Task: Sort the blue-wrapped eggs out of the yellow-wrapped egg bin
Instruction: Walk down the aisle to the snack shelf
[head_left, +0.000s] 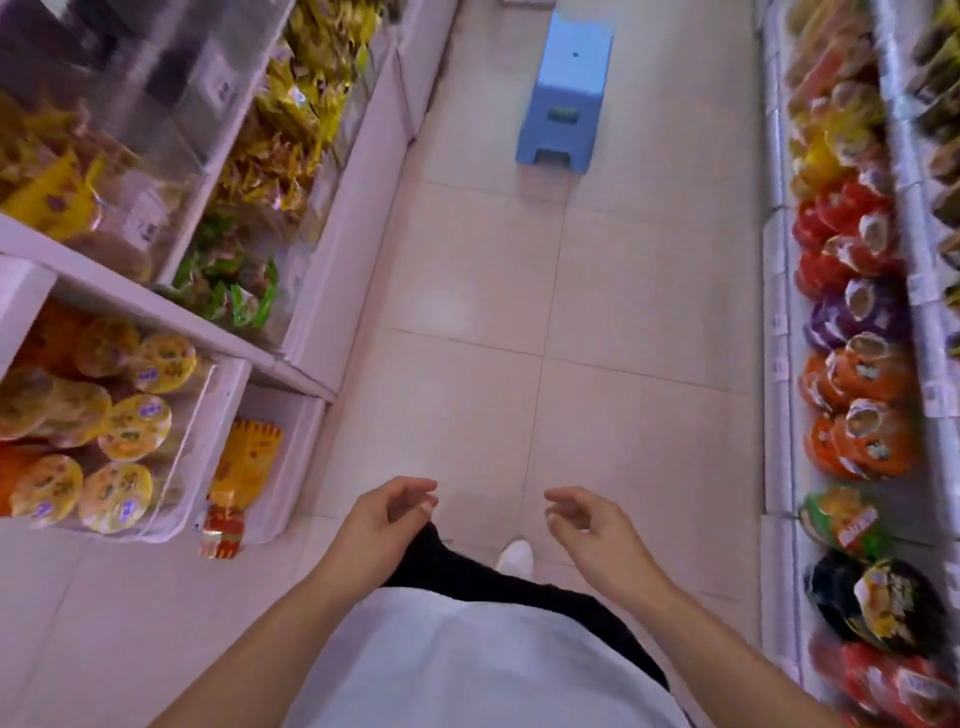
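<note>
I look down a shop aisle. My left hand (387, 519) and my right hand (587, 525) hang in front of my waist over the tiled floor, fingers loosely curled, holding nothing. No blue-wrapped or yellow-wrapped eggs can be made out. Clear bins of yellow-wrapped snacks (291, 104) sit on the left shelves, blurred, and I cannot tell whether they are eggs.
White shelving on the left holds round yellow-lidded tubs (130, 426) and green packets (228, 291). The right shelf (779, 322) carries rows of red, orange and purple noodle bowls (857, 374). A blue plastic step stool (563, 98) stands in the aisle ahead. My white shoe (514, 556) shows below.
</note>
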